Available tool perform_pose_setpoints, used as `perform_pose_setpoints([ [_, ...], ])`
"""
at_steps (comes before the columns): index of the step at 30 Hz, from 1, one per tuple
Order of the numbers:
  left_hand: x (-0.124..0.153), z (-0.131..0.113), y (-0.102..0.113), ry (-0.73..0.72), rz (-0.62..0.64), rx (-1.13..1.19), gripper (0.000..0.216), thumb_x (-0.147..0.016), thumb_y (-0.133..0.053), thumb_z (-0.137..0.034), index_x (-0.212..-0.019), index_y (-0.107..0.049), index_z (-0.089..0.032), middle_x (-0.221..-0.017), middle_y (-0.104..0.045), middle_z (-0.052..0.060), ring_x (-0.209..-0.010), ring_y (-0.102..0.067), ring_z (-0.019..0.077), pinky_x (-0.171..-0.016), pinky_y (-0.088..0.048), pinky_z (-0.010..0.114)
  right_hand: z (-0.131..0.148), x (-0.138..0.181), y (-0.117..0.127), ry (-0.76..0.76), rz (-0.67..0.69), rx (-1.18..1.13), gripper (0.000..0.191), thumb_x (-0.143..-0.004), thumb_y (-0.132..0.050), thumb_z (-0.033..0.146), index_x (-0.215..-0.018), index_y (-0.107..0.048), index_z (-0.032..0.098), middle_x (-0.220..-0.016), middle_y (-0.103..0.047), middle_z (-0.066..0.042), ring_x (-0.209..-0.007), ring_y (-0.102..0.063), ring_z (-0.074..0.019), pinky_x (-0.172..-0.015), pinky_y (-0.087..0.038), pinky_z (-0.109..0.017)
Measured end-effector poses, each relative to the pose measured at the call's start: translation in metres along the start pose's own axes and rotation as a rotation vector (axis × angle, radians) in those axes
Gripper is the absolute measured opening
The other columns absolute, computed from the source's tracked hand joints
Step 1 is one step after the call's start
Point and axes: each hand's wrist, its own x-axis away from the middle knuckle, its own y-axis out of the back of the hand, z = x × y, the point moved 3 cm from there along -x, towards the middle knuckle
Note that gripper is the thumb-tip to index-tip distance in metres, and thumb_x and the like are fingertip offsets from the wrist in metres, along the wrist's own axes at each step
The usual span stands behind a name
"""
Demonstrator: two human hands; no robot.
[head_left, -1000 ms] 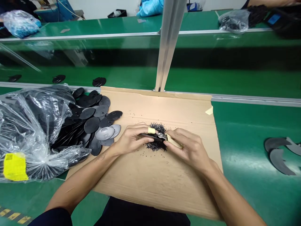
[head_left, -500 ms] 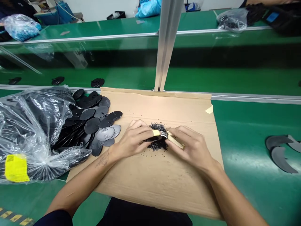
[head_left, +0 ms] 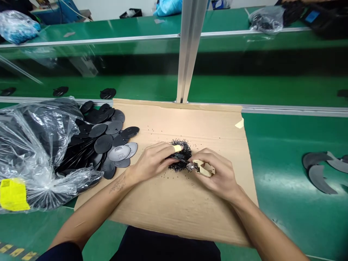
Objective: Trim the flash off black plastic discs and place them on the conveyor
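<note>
My left hand (head_left: 153,159), a yellow wrap on one finger, is closed on a thin black disc (head_left: 178,156) held at a tilt. In my right hand (head_left: 219,170) is a pair of nippers (head_left: 203,168) with cream handles. Their metal jaws are at the right edge of the disc; whether they touch it I cannot tell. Directly below lies a heap of small black plastic bits (head_left: 187,145) on a cardboard sheet (head_left: 174,206). Left of my left hand, many black oval discs (head_left: 103,144) are spilled in a loose pile.
A clear plastic bag (head_left: 32,137) with a yellow label is at the left. Curved dark pieces (head_left: 320,179) lie on the green table (head_left: 277,145) at right. A metal post (head_left: 189,54) rises behind the cardboard, and small disc stacks (head_left: 108,93) sit beyond the rail.
The nippers have turned in my right hand, their handles now tucked into the palm and jaws pointing left. The black disc shows more between my hands. The view has shifted slightly.
</note>
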Motion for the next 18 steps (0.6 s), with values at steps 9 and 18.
perform_pose_setpoints([
  [9,-0.004,0.001,0.004,0.14,-0.006,0.226,0.026,-0.091,-0.06,-0.007,-0.113,-0.071,-0.016,-0.104,-0.075,0.009,-0.1,-0.072,0.0168,-0.088,-0.061,0.029,-0.015,-0.003,0.018,0.006,0.062,0.26,0.016,-0.099,-0.057,0.015,-0.111,-0.065,0.02,-0.092,-0.068,-0.005,-0.078,-0.063,-0.0204,-0.068,-0.049,-0.033],
  [18,-0.003,-0.002,0.002,0.12,-0.034,0.282,0.025,-0.09,-0.059,-0.006,-0.11,-0.07,-0.016,-0.102,-0.075,0.009,-0.097,-0.072,0.0157,-0.085,-0.06,0.028,-0.018,0.0,0.017,0.057,0.123,0.293,0.017,-0.102,-0.054,0.015,-0.116,-0.062,0.018,-0.098,-0.068,-0.007,-0.082,-0.064,-0.02,-0.07,-0.05,-0.033],
])
